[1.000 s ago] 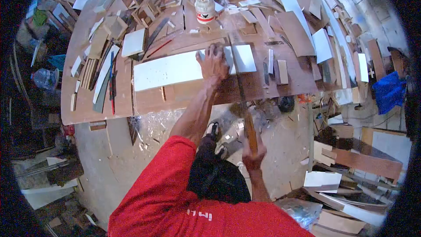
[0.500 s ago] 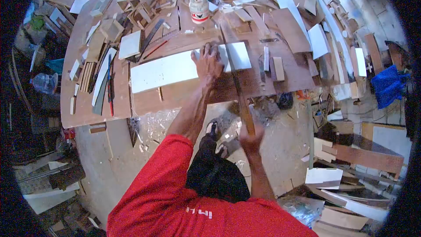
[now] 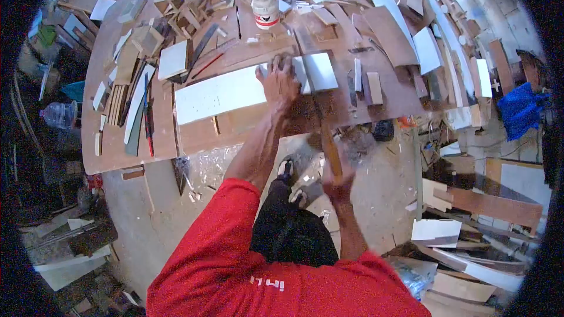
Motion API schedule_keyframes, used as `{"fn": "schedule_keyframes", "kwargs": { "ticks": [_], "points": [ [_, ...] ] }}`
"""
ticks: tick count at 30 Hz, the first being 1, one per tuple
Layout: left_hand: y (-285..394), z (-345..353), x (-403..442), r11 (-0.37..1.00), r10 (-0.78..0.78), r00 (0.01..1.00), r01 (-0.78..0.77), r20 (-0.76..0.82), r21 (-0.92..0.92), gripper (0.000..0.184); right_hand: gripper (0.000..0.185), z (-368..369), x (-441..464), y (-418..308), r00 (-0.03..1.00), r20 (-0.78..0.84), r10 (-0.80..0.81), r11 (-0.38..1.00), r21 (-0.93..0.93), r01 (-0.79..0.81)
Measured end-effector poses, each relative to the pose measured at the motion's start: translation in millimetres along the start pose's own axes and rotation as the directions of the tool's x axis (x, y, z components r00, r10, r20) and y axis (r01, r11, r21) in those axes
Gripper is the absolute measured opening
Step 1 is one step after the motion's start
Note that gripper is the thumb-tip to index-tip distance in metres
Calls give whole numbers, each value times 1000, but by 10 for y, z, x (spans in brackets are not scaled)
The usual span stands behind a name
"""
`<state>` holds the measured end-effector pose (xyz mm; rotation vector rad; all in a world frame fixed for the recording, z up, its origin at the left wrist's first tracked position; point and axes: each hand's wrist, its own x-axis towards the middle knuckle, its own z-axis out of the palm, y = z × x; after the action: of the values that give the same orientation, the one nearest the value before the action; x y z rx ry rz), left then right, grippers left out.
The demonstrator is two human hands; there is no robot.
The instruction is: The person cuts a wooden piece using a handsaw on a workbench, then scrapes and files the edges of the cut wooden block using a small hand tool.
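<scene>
A long white board (image 3: pixel 214 95) lies across the worktable near its front edge. My left hand (image 3: pixel 279 84) presses down on it with fingers spread, just left of the saw. The handle of a handsaw (image 3: pixel 331 154) is wrapped in my right hand (image 3: pixel 339 182), which is low in front of the table edge and slightly blurred. Its blade runs away from me across the board's right part, with a short white end (image 3: pixel 321 71) on the far side of it. How deep the blade sits in the board I cannot tell.
On the worktable (image 3: pixel 264 123) are a white tub (image 3: pixel 266 12) with sticks in it, a red pencil-like stick (image 3: pixel 207 66) and a small wood block (image 3: pixel 374 88). Offcuts crowd the left, back and right. Boards are piled at the floor's right, near a blue cloth (image 3: pixel 521 113).
My right hand and the saw have shifted only slightly, with motion blur in both frames. My left hand remains on the board, and the whole view has tilted a little.
</scene>
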<state>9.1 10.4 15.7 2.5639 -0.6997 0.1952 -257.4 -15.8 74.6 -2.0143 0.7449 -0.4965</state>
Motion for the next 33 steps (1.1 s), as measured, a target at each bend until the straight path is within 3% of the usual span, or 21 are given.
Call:
{"fn": "schedule_keyframes", "kwargs": {
  "ticks": [2, 4, 6, 7, 9, 10, 12, 14, 15, 17, 19, 22, 25, 29, 33],
  "points": [
    [-31, 63, 167, 1000, -6, 999, 6, -34, -14, 58, 42, -248, -385, -163, 998, 23, 67, 997, -35, -66],
    [-89, 143, 112, 992, 64, 992, -52, -105, 111, 70, 46, -231, -349, -153, 996, -11, 93, 994, 55, -92],
    [-49, 83, 132, 995, 46, 996, -38, -81, 96, 67, 45, 70, 169, 266, 994, 105, -18, 963, -266, 45],
    [-10, 19, 123, 996, 24, 999, -20, -39, 88, 66, 45, 115, 351, 211, 994, 105, -15, 963, -266, 42],
    [-29, 30, 135, 996, 10, 1000, -11, 8, 86, 65, 42, 203, 600, 42, 996, 72, -45, 999, -26, 47],
    [-48, 55, 89, 995, 9, 1000, -10, 4, 97, 65, 42, 125, 322, 46, 997, 73, -32, 999, -27, 34],
    [-51, 90, 184, 995, 5, 1000, -3, -23, 99, 66, 35, -80, -276, 98, 991, -95, -93, 995, -42, 89],
    [-68, 95, 94, 992, 41, 997, -33, -62, 121, 67, 33, -120, -324, 58, 992, -83, -97, 994, -59, 92],
    [-41, 39, 102, 998, 63, 996, -62, -69, 13, 61, 31, -120, -272, 45, 988, -97, -117, 991, -72, 110],
    [28, -8, 156, 998, 59, 996, -58, -71, 19, 61, 29, 90, 252, 213, 1000, 21, -20, 994, -110, 22],
    [-4, -13, 122, 998, 54, 997, -52, -54, 41, 60, 29, 217, 481, 214, 998, 63, 31, 999, -15, -30],
    [33, -32, 116, 998, 24, 999, -23, -26, 51, 59, 30, 256, 452, 470, 994, 76, -75, 995, -61, 79],
    [10, 72, 103, 996, 34, 997, -29, -64, 87, 59, 33, 207, 495, 93, 1000, -10, -1, 1000, -5, 1],
    [62, 95, 112, 990, 26, 996, -14, -81, 142, 66, 37, 127, 453, 77, 1000, 21, -2, 1000, -1, 2],
    [63, 176, 124, 988, 45, 993, -29, -107, 153, 66, 41, 112, 489, -4, 994, -45, -97, 995, 3, 97]
  ]
}}
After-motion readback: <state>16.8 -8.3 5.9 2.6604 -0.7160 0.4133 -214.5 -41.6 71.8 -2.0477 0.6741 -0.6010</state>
